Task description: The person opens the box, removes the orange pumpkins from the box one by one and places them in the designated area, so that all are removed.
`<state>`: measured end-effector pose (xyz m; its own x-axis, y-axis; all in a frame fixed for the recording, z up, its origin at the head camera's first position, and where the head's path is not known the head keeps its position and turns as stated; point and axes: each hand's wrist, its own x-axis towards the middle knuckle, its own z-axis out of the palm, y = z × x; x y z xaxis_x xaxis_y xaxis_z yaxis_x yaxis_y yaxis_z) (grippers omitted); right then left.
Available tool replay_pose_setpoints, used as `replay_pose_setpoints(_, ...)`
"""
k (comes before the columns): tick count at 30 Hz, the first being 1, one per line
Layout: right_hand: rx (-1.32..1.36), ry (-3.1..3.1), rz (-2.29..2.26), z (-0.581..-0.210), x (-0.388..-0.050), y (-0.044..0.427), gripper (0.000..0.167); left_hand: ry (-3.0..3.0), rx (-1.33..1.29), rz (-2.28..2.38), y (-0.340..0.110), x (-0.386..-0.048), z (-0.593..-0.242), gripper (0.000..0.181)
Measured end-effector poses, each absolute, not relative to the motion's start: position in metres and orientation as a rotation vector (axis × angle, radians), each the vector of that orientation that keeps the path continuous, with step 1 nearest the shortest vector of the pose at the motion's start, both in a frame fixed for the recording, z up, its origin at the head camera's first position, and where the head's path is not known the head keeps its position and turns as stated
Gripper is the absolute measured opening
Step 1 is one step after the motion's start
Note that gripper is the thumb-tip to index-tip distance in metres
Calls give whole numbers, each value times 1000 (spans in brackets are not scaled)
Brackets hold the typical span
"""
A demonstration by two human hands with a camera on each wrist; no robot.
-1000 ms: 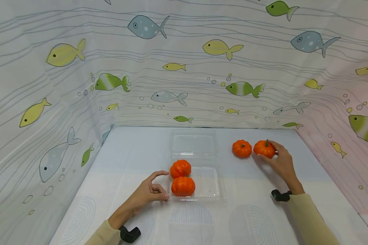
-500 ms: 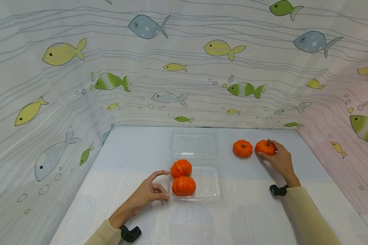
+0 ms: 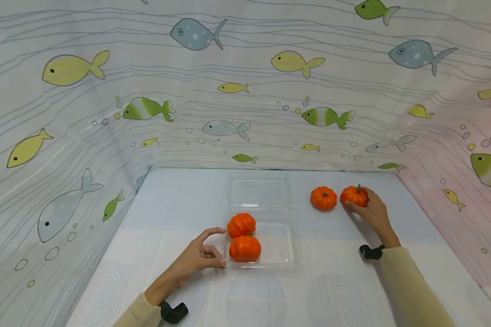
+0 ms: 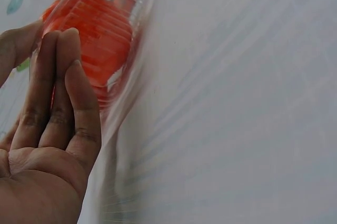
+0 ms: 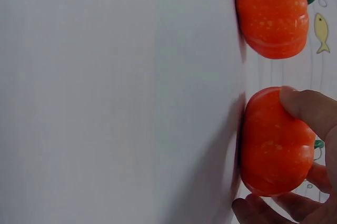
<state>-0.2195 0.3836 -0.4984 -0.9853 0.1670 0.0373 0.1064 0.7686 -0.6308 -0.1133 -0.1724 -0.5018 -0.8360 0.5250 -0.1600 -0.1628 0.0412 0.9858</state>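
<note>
In the head view my right hand [image 3: 371, 212] grips a small orange toy pumpkin [image 3: 353, 196] with a green stem, at the back right of the table. In the right wrist view my thumb lies on one side of this pumpkin [image 5: 276, 145] and my fingers curl about its other side. A second pumpkin [image 3: 323, 198] stands just left of it. Two more, one pumpkin [image 3: 242, 225] behind another pumpkin [image 3: 245, 249], lie in the left half of a clear plastic clamshell box [image 3: 276, 243]. My left hand [image 3: 198, 256] touches the box's left edge with fingertips, its fingers loosely bent.
The box's lid [image 3: 259, 193] lies folded back, away from me. A pale patterned cloth covers the table [image 3: 331, 281]. Fish-printed curtains [image 3: 262, 104] close off the back and both sides. A black wrist device [image 3: 173, 312] sits by my left sleeve.
My right hand has shifted slightly away from me with the pumpkin, which now stands a little farther back. My left hand and the box have stayed put.
</note>
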Motion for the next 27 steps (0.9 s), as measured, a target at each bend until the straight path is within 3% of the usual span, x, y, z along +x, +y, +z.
replay_pose_setpoints(8, -246, -2829, 1013, -492, -215, 379, 100, 1838, 362, 1842, -175, -111, -500, 82)
replay_pose_setpoints(16, -287, -2711, 983, -473, -201, 360, 76, 1849, 351, 1834, -177, -109, -498, 82)
replay_pose_setpoints(27, -150, -2651, 965, -447, -183, 324, 63, 1851, 350, 1834, -176, -110, -497, 82)
